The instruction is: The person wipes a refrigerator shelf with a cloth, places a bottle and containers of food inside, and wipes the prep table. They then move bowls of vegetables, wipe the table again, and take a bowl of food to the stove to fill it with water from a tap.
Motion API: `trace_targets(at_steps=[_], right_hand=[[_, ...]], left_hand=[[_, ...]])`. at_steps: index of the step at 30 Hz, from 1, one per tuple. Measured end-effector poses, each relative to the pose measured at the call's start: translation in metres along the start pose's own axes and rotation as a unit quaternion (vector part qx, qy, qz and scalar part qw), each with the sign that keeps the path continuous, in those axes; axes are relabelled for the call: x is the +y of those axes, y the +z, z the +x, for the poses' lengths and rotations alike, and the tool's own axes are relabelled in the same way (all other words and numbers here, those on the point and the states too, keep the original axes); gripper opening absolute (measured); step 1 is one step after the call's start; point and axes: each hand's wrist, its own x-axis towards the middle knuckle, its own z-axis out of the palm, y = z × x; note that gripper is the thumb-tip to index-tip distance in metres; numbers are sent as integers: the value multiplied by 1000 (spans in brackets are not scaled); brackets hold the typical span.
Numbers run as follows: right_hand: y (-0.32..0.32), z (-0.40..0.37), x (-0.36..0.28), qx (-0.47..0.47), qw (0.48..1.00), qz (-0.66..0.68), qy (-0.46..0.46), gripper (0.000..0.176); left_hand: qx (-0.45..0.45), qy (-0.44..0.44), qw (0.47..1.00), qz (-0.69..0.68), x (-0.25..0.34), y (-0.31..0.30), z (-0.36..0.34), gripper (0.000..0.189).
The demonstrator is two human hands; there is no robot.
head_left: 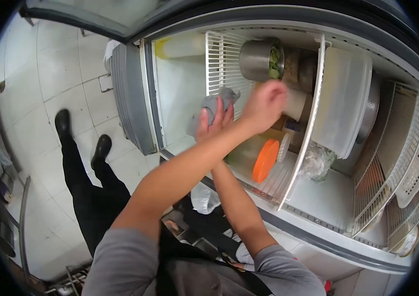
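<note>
Floor: I'm looking down at pale tiles (47, 74) on the far left, with two dark trouser legs (86, 187) and black shoes standing on them.
Fridge door: the grey door (130, 98) is hanging wide open, just left of the cabinet.
Cloth: a grey cloth (218, 97) is sitting against the white inner wall, right at the edge of the wire shelf (222, 59).
Right hand: my right hand (213, 123) is crossing under the other arm, its fingers stretched out flat and pressing on the cloth, not clenched around it.
Left hand: my left hand (264, 104) is reaching further in with its fingers curled and its back to me. I cannot tell whether it is grasping anything.
Steel pot: a steel pot (256, 60) with greens inside is sitting just above that hand.
Orange lid: a tub with an orange lid (265, 160) is lying just below my forearms.
Right side: a big clear plastic tub (342, 103) is filling the next compartment, and a bag of greens (318, 163) is lying beneath it.
</note>
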Motion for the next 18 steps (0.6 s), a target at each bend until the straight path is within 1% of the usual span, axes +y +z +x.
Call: trace_targets(at_steps=[1, 2, 3, 4, 5, 6, 7, 8, 9, 10, 11, 12, 13, 14, 15, 16, 17, 18], right_hand=[[4, -2, 5, 7, 1000, 1, 10, 51], [4, -6, 10, 20, 999, 44, -12, 47], [6, -6, 13, 34, 995, 89, -39, 42], [6, -7, 10, 51, 995, 75, -44, 42], [9, -14, 3, 68, 994, 66, -50, 41], [13, -25, -9, 46, 989, 108, -86, 40], [19, -38, -24, 18, 980, 152, -126, 39], [35, -52, -49, -46, 963, 190, -186, 37], [54, -64, -70, -109, 938, 225, -241, 35], [74, -64, -70, -106, 938, 231, -235, 35], [104, -55, -62, -78, 958, 234, -144, 32], [138, -41, -50, -49, 969, 237, -54, 30], [172, -17, -24, 2, 967, 251, 46, 36], [179, 18, -20, -3, 972, 223, 70, 37], [209, 46, -16, 24, 985, 173, 10, 38], [233, 56, -8, 49, 990, 119, -52, 39], [247, 35, 6, 42, 992, 113, -44, 39], [259, 5, 24, 19, 996, 84, -22, 40]], left_hand=[[26, 33, 999, -17, 37, -31, -45, 18], [109, 66, 988, 85, 29, -69, -73, 18], [147, 18, 988, 40, 33, -115, -106, 17], [199, -1, 974, 109, 32, -166, -135, 15], [227, -29, 963, 142, 23, -223, -163, 13], [233, -80, 900, 359, 16, -284, -192, 14], [177, -47, 790, 586, 3, -344, -229, 18], [170, -174, 760, 603, -1, -384, -263, 19], [166, -196, 746, 614, -11, -420, -294, 16], [152, -236, 725, 629, -15, -446, -320, 17], [136, -272, 703, 642, -17, -468, -342, 18], [124, -356, 662, 648, -21, -488, -367, 16], [114, -437, 614, 648, -21, -505, -382, 13], [122, -461, 594, 648, -15, -497, -377, 9], [137, -404, 655, 624, -26, -507, -384, 7], [166, -357, 712, 581, -28, -501, -378, 7], [191, -313, 764, 531, -29, -492, -371, 7], [199, -296, 767, 533, -38, -491, -374, 7]])
